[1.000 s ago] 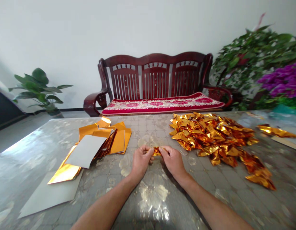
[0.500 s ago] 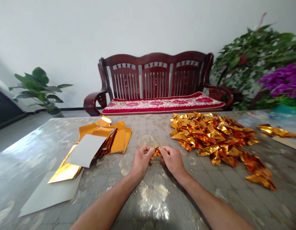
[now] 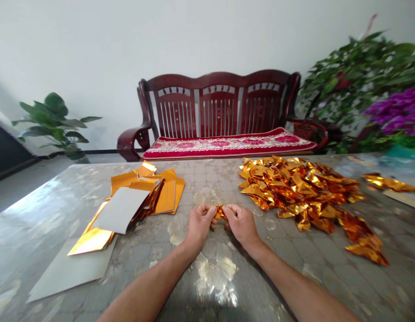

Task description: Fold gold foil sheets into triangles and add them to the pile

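Note:
Between my hands is a small folded piece of gold foil paper (image 3: 220, 212), creased and shiny. My left hand (image 3: 200, 223) pinches its left end, thumb on top. At the right end, my right hand (image 3: 241, 223) grips it the same way. Both hands are just above the table, and the fingers hide the ends of the piece. To the left lies a loose stack of flat gold foil sheets (image 3: 165, 197), with a sheet showing its grey side (image 3: 122, 210) on top. A heap of folded gold foil pieces (image 3: 298, 188) spreads to the right.
The table (image 3: 140, 273) has a glossy, flower-patterned cover. A grey sheet (image 3: 73, 270) lies flat at left. Clear plastic (image 3: 357, 164) and another gold piece (image 3: 390, 182) lie at far right. Beyond stand a wooden bench (image 3: 217, 112), a potted plant (image 3: 56, 118) and purple flowers (image 3: 398, 112).
Both hands keep their pinch on the folded foil paper in nearly the same place. The papers and the heap stay put; the view has shifted very slightly.

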`<state>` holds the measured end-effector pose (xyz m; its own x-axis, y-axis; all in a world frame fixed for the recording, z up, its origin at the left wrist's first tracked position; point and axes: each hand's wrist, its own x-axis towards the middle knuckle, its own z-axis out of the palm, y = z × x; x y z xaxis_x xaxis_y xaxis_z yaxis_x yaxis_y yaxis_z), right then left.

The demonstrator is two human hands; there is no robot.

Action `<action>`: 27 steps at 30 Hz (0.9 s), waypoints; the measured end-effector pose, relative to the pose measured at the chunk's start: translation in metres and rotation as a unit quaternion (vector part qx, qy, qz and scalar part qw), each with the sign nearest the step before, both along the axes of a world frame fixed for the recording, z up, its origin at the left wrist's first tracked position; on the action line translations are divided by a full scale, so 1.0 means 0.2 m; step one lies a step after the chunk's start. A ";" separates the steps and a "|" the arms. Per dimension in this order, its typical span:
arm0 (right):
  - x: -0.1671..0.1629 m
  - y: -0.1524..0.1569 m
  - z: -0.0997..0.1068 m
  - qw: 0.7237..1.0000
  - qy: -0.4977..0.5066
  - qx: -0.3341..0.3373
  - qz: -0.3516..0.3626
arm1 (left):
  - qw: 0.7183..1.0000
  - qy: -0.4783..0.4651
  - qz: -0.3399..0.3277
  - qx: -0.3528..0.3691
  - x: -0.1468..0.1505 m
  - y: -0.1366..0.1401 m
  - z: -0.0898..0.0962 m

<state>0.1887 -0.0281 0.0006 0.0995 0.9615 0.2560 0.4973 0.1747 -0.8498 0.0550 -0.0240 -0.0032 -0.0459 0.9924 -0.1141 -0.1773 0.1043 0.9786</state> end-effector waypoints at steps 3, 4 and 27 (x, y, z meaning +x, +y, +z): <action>0.00 0.00 0.00 1.000 -0.008 0.003 0.002 | 1.000 -0.003 -0.001 0.002 0.00 0.00 0.00; 0.00 0.00 0.00 1.000 -0.008 0.003 0.003 | 1.000 -0.003 -0.002 0.002 0.00 0.00 0.00; -0.01 0.01 0.00 0.999 -0.009 0.036 0.012 | 1.000 -0.007 -0.011 0.004 0.00 -0.01 0.00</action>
